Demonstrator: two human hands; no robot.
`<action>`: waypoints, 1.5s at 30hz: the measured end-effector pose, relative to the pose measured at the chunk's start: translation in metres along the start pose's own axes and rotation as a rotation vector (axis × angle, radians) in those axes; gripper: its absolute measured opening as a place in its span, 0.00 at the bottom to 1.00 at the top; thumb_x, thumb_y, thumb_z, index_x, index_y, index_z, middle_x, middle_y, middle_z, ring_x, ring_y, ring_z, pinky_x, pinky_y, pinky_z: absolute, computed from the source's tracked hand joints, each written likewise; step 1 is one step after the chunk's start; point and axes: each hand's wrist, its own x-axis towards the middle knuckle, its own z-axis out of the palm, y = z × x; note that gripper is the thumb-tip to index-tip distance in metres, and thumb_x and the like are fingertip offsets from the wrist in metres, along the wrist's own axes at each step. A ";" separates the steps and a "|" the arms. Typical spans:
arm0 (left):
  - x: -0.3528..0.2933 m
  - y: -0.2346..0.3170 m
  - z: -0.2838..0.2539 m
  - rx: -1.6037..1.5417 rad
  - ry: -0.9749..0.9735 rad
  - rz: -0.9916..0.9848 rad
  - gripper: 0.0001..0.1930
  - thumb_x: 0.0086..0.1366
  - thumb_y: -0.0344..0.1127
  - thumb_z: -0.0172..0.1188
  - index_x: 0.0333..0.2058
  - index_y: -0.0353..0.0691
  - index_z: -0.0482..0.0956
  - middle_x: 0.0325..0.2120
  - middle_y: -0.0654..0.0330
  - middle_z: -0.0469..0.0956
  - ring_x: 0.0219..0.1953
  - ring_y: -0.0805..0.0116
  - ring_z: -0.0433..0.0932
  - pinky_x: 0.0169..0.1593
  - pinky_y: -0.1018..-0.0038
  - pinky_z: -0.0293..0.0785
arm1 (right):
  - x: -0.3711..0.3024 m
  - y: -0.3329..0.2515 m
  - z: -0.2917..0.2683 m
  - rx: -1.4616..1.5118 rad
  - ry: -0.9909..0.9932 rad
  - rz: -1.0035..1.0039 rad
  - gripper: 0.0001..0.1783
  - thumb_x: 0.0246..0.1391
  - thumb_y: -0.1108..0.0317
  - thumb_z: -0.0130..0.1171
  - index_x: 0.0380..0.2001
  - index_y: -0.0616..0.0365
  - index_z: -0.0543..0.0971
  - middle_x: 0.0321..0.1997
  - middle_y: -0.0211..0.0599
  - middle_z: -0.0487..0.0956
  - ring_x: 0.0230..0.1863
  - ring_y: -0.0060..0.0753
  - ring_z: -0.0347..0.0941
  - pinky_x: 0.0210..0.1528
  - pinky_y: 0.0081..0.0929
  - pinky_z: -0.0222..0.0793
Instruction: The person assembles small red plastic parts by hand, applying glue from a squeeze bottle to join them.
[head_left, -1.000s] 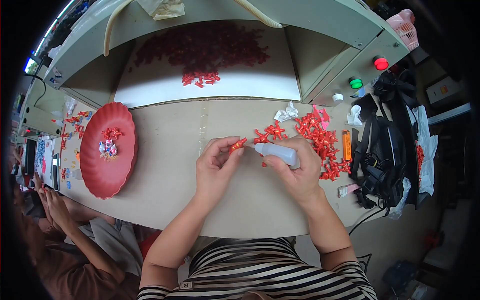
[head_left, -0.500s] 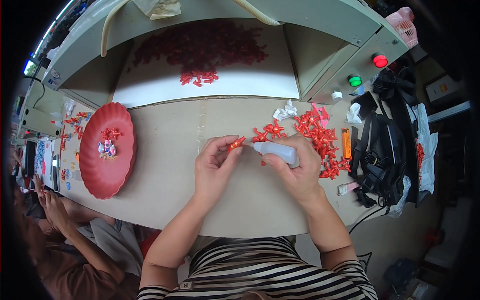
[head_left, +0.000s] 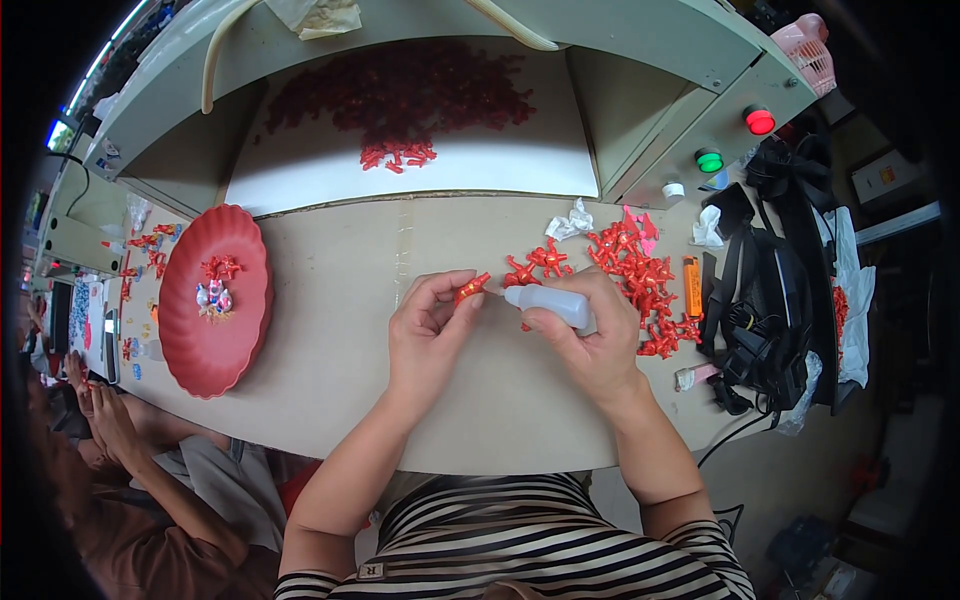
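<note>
Between the thumb and fingers of my left hand (head_left: 430, 325) is a small red figurine (head_left: 472, 288), its upper end sticking out. My right hand (head_left: 598, 330) grips a translucent white squeeze bottle (head_left: 548, 303), tilted nearly level. The bottle's thin nozzle points left and meets or almost meets the figurine; I cannot tell if they touch. Just beyond the bottle lie a few loose red figurines (head_left: 540, 260). A larger heap of red figurines (head_left: 645, 280) spreads to the right of my right hand.
A red scalloped dish (head_left: 250, 345) at the left holds several small figures. Red pieces (head_left: 398, 155) cover a white sheet in the booth behind. Crumpled tissue (head_left: 570, 220), an orange box (head_left: 692, 287) and a black bag (head_left: 765, 300) lie right. Another person's hands (head_left: 110, 420) work at far left.
The bottle and my right hand have shifted very slightly left, toward the figurine. My left hand stays in place.
</note>
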 end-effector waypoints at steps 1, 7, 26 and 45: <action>-0.001 0.000 0.000 0.003 -0.001 0.004 0.11 0.58 0.24 0.54 0.40 0.32 0.72 0.38 0.62 0.70 0.37 0.76 0.74 0.38 0.83 0.72 | 0.000 0.000 0.000 0.001 0.000 0.000 0.17 0.38 0.63 0.67 0.29 0.58 0.72 0.26 0.36 0.74 0.27 0.34 0.70 0.28 0.25 0.64; -0.001 -0.001 0.001 0.016 0.001 0.023 0.11 0.58 0.23 0.54 0.40 0.32 0.72 0.39 0.61 0.69 0.37 0.76 0.74 0.37 0.83 0.72 | 0.000 -0.001 -0.001 -0.010 0.015 -0.022 0.17 0.37 0.64 0.67 0.29 0.59 0.72 0.27 0.37 0.74 0.27 0.34 0.70 0.28 0.25 0.64; -0.001 -0.004 -0.002 -0.083 -0.008 -0.107 0.14 0.58 0.27 0.55 0.44 0.33 0.71 0.37 0.62 0.73 0.39 0.76 0.72 0.43 0.80 0.70 | 0.003 0.003 -0.008 0.506 0.027 0.405 0.11 0.47 0.73 0.58 0.32 0.58 0.67 0.32 0.33 0.74 0.30 0.17 0.70 0.33 0.16 0.66; 0.004 0.011 -0.007 -0.379 -0.050 -0.166 0.15 0.61 0.32 0.53 0.45 0.32 0.69 0.37 0.58 0.74 0.36 0.73 0.75 0.41 0.76 0.74 | 0.092 0.051 0.029 -0.103 -0.085 0.199 0.10 0.43 0.72 0.54 0.32 0.62 0.71 0.34 0.45 0.73 0.37 0.45 0.71 0.40 0.31 0.65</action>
